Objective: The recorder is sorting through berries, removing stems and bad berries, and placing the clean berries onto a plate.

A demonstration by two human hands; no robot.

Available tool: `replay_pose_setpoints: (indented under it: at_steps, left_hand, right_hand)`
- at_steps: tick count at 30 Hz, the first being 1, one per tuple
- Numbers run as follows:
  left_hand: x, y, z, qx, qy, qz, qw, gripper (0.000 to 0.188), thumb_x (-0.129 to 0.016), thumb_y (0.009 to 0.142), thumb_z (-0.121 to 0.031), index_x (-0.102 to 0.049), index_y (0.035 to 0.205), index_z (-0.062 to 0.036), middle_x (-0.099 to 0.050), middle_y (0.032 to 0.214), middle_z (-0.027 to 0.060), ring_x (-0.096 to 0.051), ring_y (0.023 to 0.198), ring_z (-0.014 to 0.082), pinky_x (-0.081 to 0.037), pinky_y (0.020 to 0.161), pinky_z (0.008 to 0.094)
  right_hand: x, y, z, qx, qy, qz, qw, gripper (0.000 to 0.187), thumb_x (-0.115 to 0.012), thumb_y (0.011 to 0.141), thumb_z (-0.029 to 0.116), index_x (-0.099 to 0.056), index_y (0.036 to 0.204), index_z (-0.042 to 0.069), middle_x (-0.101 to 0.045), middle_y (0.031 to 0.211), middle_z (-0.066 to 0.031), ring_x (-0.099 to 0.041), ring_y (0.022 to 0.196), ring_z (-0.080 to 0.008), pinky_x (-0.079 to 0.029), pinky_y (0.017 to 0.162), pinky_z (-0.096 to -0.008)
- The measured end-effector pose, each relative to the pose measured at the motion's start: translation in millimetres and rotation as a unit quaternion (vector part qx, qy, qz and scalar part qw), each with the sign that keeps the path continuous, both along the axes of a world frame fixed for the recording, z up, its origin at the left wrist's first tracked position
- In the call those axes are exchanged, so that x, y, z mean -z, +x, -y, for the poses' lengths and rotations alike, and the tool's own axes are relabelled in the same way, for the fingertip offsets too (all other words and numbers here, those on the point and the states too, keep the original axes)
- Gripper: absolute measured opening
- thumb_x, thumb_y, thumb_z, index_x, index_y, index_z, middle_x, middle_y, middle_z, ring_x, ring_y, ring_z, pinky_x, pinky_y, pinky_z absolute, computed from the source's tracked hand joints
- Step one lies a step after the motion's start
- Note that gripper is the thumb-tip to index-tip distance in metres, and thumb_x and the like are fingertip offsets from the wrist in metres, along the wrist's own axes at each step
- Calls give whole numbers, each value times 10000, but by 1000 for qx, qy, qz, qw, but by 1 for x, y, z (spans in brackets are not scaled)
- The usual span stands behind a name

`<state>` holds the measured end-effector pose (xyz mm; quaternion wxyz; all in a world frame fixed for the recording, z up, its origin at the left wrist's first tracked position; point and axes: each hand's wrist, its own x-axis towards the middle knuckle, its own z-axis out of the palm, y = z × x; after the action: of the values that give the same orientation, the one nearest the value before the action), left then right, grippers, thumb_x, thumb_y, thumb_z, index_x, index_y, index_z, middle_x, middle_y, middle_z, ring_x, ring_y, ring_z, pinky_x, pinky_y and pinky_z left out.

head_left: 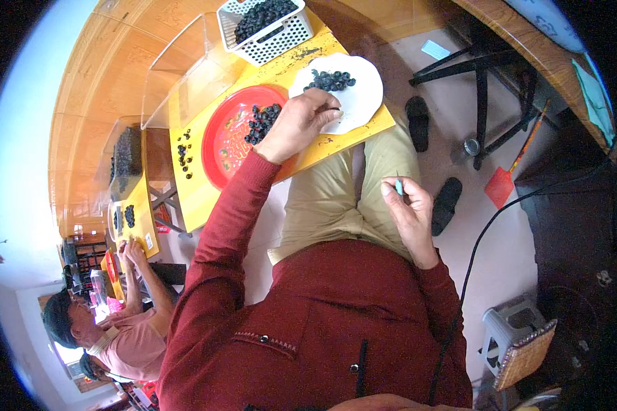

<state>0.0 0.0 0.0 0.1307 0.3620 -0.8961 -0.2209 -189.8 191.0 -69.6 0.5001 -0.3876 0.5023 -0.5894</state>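
Note:
My left hand [303, 118] reaches over the near left rim of a white plate [365, 103]. Its thumb and fingertips are pinched together, and whatever they hold is too small to make out. A pile of small, dark, round berry-like pieces [330, 81] lies on that plate, just beyond the fingers. Left of it, a red plate [221, 147] carries more dark pieces [262, 123], partly covered by my left hand. Over my right thigh, my right hand [413, 214] grips a small teal-handled tool [399, 186] with a thin tip, apart from the plates.
A white perforated basket [271, 46] of dark pieces stands at the yellow table's [185, 198] far end. Loose pieces [184, 154] lie left of the red plate beside a clear panel [178, 68]. Another person [134, 322] works at the left. A grey stool [511, 329] is at right.

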Motion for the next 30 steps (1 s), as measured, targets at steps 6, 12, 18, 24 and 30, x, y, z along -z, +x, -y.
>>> replay_pose_setpoints:
  at_steps: [6, 12, 18, 24, 30]
  left_hand:
    - [-2, 6, -31, -124, 350, -424, 826, 137, -651, 889, -29, -645, 1025, -38, -675, 1012, 109, -663, 864, 166, -568, 774, 297]
    - [5, 20, -70, -117, 469, -548, 682, 108, -658, 890, -61, -626, 991, -46, -670, 990, 108, -659, 864, 175, -576, 781, 311]
    - [22, 24, -95, -92, 527, -605, 589, 121, -646, 900, -63, -634, 1020, -59, -675, 926, 68, -644, 784, 137, -572, 698, 280]
    - [29, 31, -108, -111, 528, -612, 579, 143, -635, 912, -93, -641, 1050, -55, -658, 982, 72, -625, 824, 139, -567, 735, 256]
    - [26, 42, -106, -133, 527, -625, 560, 210, -620, 914, -50, -648, 1120, -22, -681, 999, 74, -662, 879, 159, -583, 799, 312]
  right_hand:
    - [-18, -1, 11, -3, -14, 4, 1000, 139, -644, 920, 113, -661, 954, -20, -551, 721, 65, -452, 654, -10, -369, 570, -185]
    - [-37, 9, 28, -14, -74, -22, 997, 134, -649, 915, 106, -662, 955, -22, -546, 715, 68, -441, 645, -9, -374, 565, -190]
    - [-47, 29, 37, -47, -112, -38, 992, 138, -652, 917, 116, -664, 952, -18, -536, 696, 73, -429, 629, -3, -364, 548, -184]
    - [-55, 41, 40, -64, -118, -61, 989, 150, -647, 922, 129, -661, 966, -14, -551, 715, 60, -443, 652, -9, -370, 563, -183]
    - [-58, 50, 44, -91, -89, -68, 990, 162, -659, 913, 130, -664, 973, -21, -573, 743, 45, -471, 679, -19, -395, 585, -190]
